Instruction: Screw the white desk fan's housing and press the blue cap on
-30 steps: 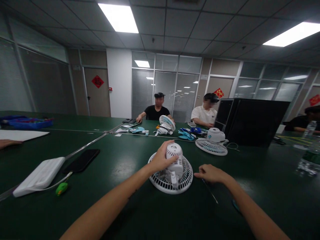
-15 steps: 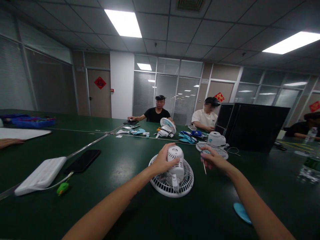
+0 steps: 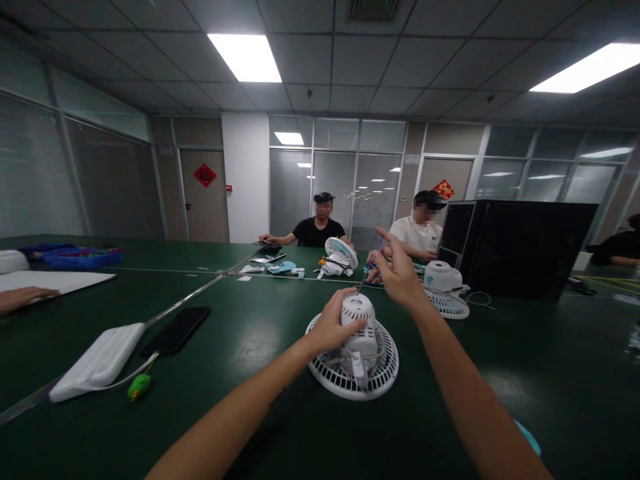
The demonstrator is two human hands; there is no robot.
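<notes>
A white electric fan [image 3: 364, 343] lies grille down on the dark green table, its rounded motor housing pointing up and a pale cable bunched at its near side. My left hand [image 3: 330, 325] is wrapped round the left of the housing, thumb across the front. Above it, my right hand [image 3: 400, 277] pinches a screwdriver [image 3: 363, 283], index finger stretched out. The thin shaft points down at the top of the housing; whether its tip touches cannot be made out. My right fingers mostly hide the handle.
A white power bank [image 3: 100, 360], a black phone [image 3: 177, 330] and a green charm [image 3: 139, 386] lie left. Farther off are a second fan [image 3: 443, 280], a third fan [image 3: 340, 257] and a black computer case [image 3: 520, 250]. Two people sit opposite; another person's hand [image 3: 30, 298] rests at left.
My right hand has moved up and left with the screwdriver, from beside the fan to over its housing. My left hand keeps its hold. The view has shifted slightly.
</notes>
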